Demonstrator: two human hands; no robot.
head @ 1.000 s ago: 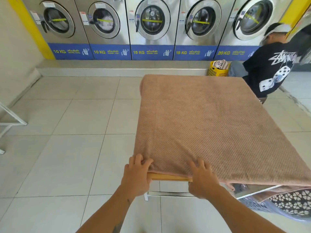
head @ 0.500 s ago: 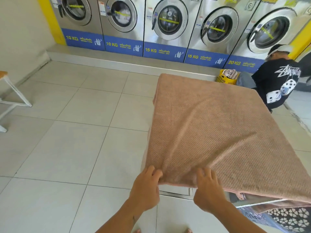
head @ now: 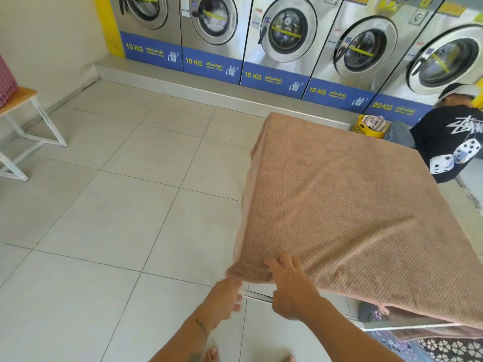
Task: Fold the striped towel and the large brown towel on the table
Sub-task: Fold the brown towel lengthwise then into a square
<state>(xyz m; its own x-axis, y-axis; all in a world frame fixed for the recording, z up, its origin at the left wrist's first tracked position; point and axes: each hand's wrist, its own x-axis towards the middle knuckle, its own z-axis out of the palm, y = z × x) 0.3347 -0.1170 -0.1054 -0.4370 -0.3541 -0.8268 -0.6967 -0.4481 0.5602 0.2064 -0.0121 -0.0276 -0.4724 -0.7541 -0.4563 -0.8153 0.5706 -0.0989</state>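
Note:
The large brown towel (head: 347, 205) lies spread over the whole table and hides the tabletop. Its near left corner is bunched and lifted. My left hand (head: 224, 299) pinches that corner from below, at the towel's edge. My right hand (head: 290, 288) rests just to the right of it, fingers on top of the towel's near edge and gripping it. No striped towel is in view.
A row of washing machines (head: 285, 35) lines the far wall. A person in a black shirt (head: 449, 142) crouches at the far right beside a yellow basket (head: 366, 129). A white-legged bench (head: 23, 121) stands at left. A patterned laundry basket (head: 441, 346) sits under the table's near right.
My hands have moved closer together at the towel's near left corner and gathered it up off the table edge. The view has swung left.

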